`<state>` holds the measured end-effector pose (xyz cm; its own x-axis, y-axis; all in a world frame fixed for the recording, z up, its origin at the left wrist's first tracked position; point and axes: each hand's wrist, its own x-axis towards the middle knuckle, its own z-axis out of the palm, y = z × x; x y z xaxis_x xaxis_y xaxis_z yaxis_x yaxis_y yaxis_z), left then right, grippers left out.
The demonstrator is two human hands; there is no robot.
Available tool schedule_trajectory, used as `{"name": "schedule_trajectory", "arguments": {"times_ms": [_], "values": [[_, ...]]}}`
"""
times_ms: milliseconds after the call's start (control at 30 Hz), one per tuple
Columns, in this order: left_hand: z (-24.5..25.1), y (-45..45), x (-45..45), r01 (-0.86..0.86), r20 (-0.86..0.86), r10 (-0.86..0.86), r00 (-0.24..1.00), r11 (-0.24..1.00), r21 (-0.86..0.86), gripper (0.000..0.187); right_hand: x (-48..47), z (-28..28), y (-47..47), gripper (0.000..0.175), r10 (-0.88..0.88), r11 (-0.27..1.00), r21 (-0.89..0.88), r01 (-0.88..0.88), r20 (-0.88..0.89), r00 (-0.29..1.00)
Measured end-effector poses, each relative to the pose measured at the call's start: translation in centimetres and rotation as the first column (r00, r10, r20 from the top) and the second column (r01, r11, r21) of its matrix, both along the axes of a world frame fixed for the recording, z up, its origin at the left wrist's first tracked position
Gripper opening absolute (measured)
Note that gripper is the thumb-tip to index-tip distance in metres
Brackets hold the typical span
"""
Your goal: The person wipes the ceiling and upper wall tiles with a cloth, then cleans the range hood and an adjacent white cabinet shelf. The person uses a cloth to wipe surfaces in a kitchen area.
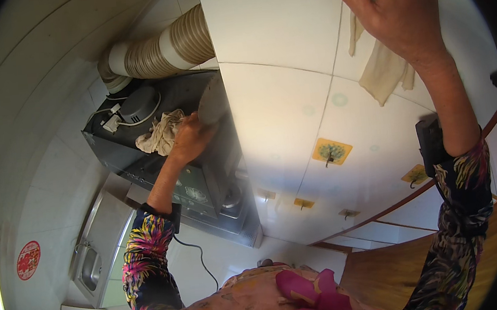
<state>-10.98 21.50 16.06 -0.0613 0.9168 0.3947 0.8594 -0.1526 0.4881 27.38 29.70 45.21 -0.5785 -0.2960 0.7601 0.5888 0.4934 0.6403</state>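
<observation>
My right hand [397, 16] is raised at the upper right, gripping a pale cloth [380, 73] against the white tiled wall [283, 101]. The cloth's loose ends hang below my palm. On top of a black range hood [178, 89], my left hand [192, 138] rests beside a crumpled beige rag [161, 134]. A flat grey piece with a rounded edge [213, 99] stands right at my left fingers. Those fingertips are hidden, so what they grip is unclear.
A ribbed exhaust duct [147, 54] runs from the hood to the wall. A round motor housing [138, 104] and white plug [112, 123] sit on the hood. Below are a stove [232, 197] and a sink [91, 267]. Adhesive hooks [331, 151] dot the tiles.
</observation>
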Motion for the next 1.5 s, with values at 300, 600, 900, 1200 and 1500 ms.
{"name": "schedule_trajectory", "arguments": {"times_ms": [300,600,900,1200,1500], "values": [[-1.4,2.8,-0.6,0.023,0.151,-0.017,0.988,0.999,-0.043,0.04,-0.4,0.0,-1.0,0.024,-0.25,0.968,-0.035,0.249,-0.018,0.968],[-11.1,5.8,-9.1,0.503,0.601,-0.566,0.565,0.813,0.293,0.054,-0.5,0.0,1.2,0.019,0.324,0.945,0.027,-0.325,0.044,0.945],[-9.2,6.0,-9.0,0.066,0.071,-0.067,0.995,0.998,0.013,0.027,-0.3,-1.3,-0.7,0.009,0.318,0.947,0.002,-0.321,-0.144,0.937],[-9.4,6.0,-6.6,0.025,-0.114,-0.013,0.993,0.994,0.105,0.046,5.1,-15.1,-11.9,0.016,0.325,0.757,-0.555,-0.346,-0.139,0.935],[-12.7,9.4,-9.6,0.065,-0.285,0.088,0.954,0.871,0.486,0.052,17.2,-36.1,-20.3,0.027,-0.144,-0.055,-0.932,-0.358,-0.347,0.927]]}}
